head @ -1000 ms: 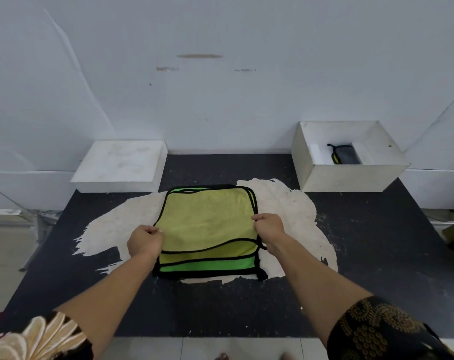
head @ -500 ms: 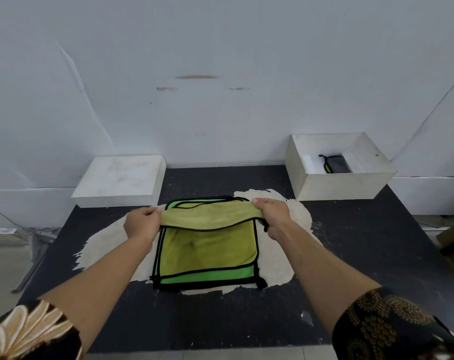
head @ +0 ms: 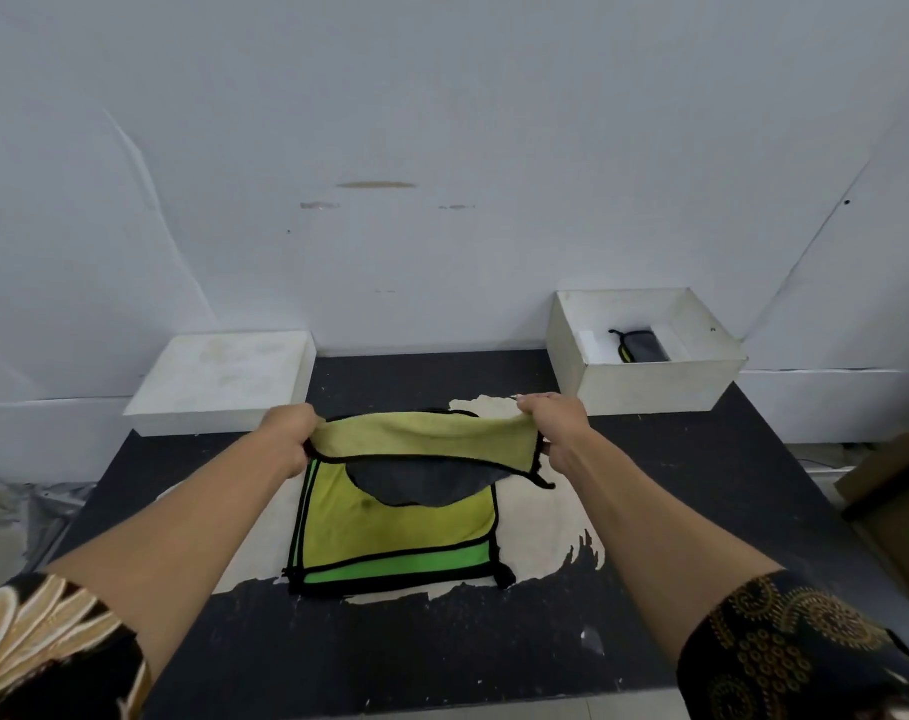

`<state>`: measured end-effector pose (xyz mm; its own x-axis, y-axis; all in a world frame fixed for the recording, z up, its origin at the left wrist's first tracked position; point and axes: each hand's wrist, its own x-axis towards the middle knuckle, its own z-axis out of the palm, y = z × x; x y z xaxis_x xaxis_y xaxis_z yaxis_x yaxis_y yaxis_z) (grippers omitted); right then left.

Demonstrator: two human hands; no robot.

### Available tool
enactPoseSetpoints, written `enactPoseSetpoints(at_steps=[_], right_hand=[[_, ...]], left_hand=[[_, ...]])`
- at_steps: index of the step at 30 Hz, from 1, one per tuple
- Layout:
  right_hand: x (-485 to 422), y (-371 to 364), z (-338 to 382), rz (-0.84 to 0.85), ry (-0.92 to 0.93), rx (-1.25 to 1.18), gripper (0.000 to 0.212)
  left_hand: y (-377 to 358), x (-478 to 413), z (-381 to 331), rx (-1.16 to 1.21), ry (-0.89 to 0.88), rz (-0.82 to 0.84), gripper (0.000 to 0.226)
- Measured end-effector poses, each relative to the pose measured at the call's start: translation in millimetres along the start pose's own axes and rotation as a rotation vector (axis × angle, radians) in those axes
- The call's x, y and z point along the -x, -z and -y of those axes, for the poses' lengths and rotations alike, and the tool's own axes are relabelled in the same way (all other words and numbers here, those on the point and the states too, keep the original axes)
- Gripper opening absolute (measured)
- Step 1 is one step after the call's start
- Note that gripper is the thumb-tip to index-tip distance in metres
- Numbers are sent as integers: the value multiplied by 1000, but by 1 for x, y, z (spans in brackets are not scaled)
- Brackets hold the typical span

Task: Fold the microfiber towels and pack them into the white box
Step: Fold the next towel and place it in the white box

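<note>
A yellow-green microfiber towel (head: 416, 439) with black trim and a grey underside hangs lifted above a stack of flat green towels (head: 390, 532) on the table. My left hand (head: 288, 433) grips its left edge and my right hand (head: 553, 426) grips its right edge, stretching it between them. The open white box (head: 649, 387) stands at the back right, apart from both hands. A folded dark towel (head: 644, 346) lies inside it.
A closed white box or lid (head: 223, 376) sits at the back left against the wall. The black table (head: 442, 646) has a worn pale patch (head: 545, 517) under the stack. A brown cardboard piece (head: 889, 491) shows at the right edge.
Both hands have lifted the top towel off the stack and carried it away from me, raising its near edge so the grey underside shows.
</note>
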<state>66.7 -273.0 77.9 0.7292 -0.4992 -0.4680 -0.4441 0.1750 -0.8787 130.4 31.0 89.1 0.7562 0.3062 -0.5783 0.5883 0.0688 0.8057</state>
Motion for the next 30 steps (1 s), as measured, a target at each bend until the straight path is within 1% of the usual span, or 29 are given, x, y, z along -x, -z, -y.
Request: enactPoseSetpoints(at_steps=[2, 5, 7, 8, 9, 11, 14, 16, 20, 23, 26, 28, 29, 30], right_hand=[[-3, 1, -10, -6, -76, 4, 25], [-5, 1, -24, -27, -151, 76, 25], [-6, 2, -33, -52, -169, 147, 23], [-6, 2, -37, -56, -175, 176, 22], [-7, 3, -41, -51, -178, 203, 22], [-7, 2, -47, -26, -199, 246, 24], [-2, 1, -58, -4, -251, 222, 29], [0, 1, -66, 12, -289, 232, 36], [2, 2, -81, 96, -413, 343, 28], [7, 5, -88, 141, -462, 488, 28], [11, 6, -90, 163, -451, 582, 24], [15, 6, -87, 189, -464, 620, 9], [17, 7, -85, 204, -471, 618, 7], [17, 8, -83, 217, -477, 600, 13]], left_hand=[[4, 1, 10, -50, 120, 65, 18], [12, 4, 23, -156, 236, 65, 20], [16, 2, 31, -224, 272, 68, 29], [17, 1, 35, -253, 275, 75, 32], [18, 2, 38, -271, 271, 86, 30], [19, 3, 43, -288, 256, 103, 15], [20, 2, 53, -312, 178, 82, 26], [22, -1, 61, -340, 129, 35, 22], [24, -7, 79, -391, 87, 25, 19], [25, -4, 84, -432, 118, 73, 5], [26, 0, 83, -530, 149, 159, 15], [26, 1, 79, -578, 134, 167, 17], [25, 2, 76, -589, 121, 167, 19], [25, 1, 74, -592, 110, 172, 22]])
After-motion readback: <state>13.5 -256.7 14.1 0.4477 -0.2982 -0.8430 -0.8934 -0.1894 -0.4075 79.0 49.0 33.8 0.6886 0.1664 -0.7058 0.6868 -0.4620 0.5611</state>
